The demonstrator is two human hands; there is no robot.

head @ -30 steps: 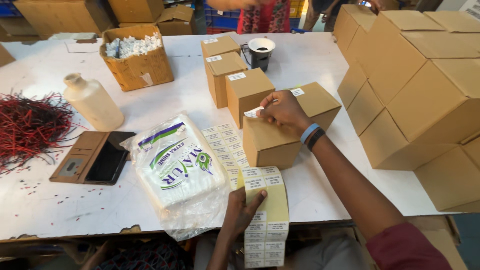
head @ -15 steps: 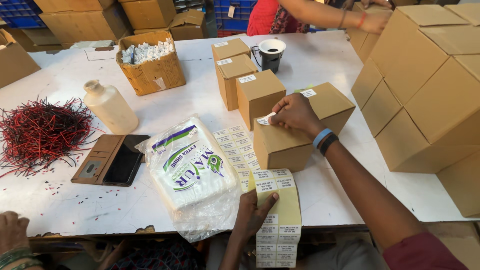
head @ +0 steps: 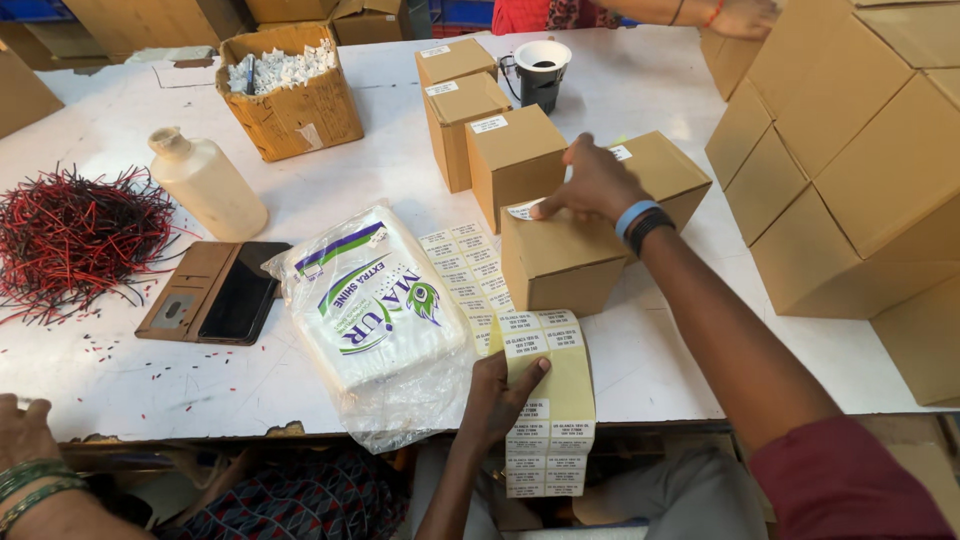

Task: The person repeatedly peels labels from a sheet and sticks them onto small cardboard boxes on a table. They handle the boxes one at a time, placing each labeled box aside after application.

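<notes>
Right hand: the right hand (head: 592,185) lay on the top front edge of a small cardboard box (head: 570,250), fingers bent and pressing a white label (head: 524,210) flat against the box corner; a blue and a black band sat on its wrist.
Left hand: the left hand (head: 503,395) pinched a yellow sheet of labels (head: 548,400) at the table edge, thumb on top, the sheet hanging down over the edge.
Box: it stood on the white table (head: 640,350), touching a second box (head: 660,170) behind it.
Row of boxes: three more small boxes (head: 470,100) stood in a line behind.
Beside the sheet: a plastic bag of white cloths (head: 375,310), and a second label sheet (head: 465,265) flat on the table.
Further left: a phone in a brown case (head: 215,295), a plastic bottle (head: 205,185), a heap of red and black wires (head: 75,235).
Right side: a stack of big cartons (head: 850,150).
Lower left corner: another person's hand (head: 25,430) with green bangles rested at the table edge.
</notes>
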